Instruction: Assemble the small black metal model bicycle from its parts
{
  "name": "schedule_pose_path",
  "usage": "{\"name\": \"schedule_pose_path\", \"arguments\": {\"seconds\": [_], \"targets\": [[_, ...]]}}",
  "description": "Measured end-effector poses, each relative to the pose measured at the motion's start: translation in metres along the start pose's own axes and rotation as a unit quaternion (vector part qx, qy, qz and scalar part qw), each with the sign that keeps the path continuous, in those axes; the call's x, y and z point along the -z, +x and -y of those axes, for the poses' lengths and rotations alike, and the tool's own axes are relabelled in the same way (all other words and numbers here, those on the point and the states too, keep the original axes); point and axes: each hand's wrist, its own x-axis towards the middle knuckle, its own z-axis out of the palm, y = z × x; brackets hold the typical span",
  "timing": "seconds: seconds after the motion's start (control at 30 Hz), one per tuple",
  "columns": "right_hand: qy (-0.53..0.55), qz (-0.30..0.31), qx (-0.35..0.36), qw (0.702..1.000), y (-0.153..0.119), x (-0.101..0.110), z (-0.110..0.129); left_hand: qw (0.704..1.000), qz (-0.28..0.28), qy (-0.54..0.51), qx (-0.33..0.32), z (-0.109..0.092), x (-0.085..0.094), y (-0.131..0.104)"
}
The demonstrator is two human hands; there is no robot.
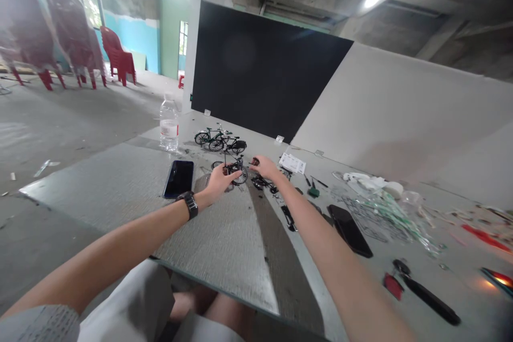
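My left hand (219, 180), with a dark watch on its wrist, is closed on a small black model bicycle (242, 175), whose spoked wheel shows just past my fingertips. To the right, my right hand (263, 166) has its fingers pinched around a tiny dark piece (255, 161); its kind is too small to make out. Black model parts (262, 183) lie on the table below my right hand. Behind both hands stand a green model bicycle (203, 138) and a black model bicycle (228, 144), close together.
A water bottle (169, 127) and a phone (178, 178) are on the left side of the table (216, 246). Rightward lie a printed sheet (292, 163), another phone (349, 230), a black-handled tool (430, 299) and clear plastic scraps (401, 214). A black panel (260, 69) rises behind.
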Motion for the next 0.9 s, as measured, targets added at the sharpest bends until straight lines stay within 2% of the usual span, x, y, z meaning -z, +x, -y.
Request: {"name": "schedule_pose_path", "arguments": {"seconds": [0.17,0.27,0.33,0.43,0.53,0.6,0.67,0.77,0.9], "targets": [[0.063,-0.088,0.004,0.994,-0.048,0.008,0.013,0.999,0.004,-0.033,0.010,-0.003,-0.001,0.001],[0.150,-0.175,0.020,0.973,-0.088,0.002,0.021,0.998,0.038,-0.049,0.014,-0.005,-0.001,0.000],[0.195,-0.183,0.027,0.963,-0.112,-0.005,0.025,0.997,0.068,-0.046,0.007,-0.007,0.000,-0.003],[0.184,-0.199,0.041,0.962,-0.134,-0.015,0.029,0.995,0.094,0.005,-0.039,-0.011,0.002,-0.008],[0.159,-0.218,0.040,0.962,-0.141,-0.020,0.032,0.985,0.093,0.067,-0.128,-0.015,0.002,-0.013],[0.155,-0.227,0.039,0.961,-0.143,-0.022,0.034,0.982,0.088,0.075,-0.150,-0.018,0.001,-0.015],[0.154,-0.235,0.042,0.959,-0.144,-0.024,0.037,0.985,0.096,0.066,-0.128,-0.019,0.001,-0.017],[0.149,-0.255,0.042,0.955,-0.147,-0.028,0.039,0.992,0.111,0.015,-0.054,-0.018,0.000,-0.018],[0.119,-0.265,0.046,0.956,-0.150,-0.031,0.043,0.994,0.102,-0.035,0.009,-0.014,0.000,-0.017]]}}
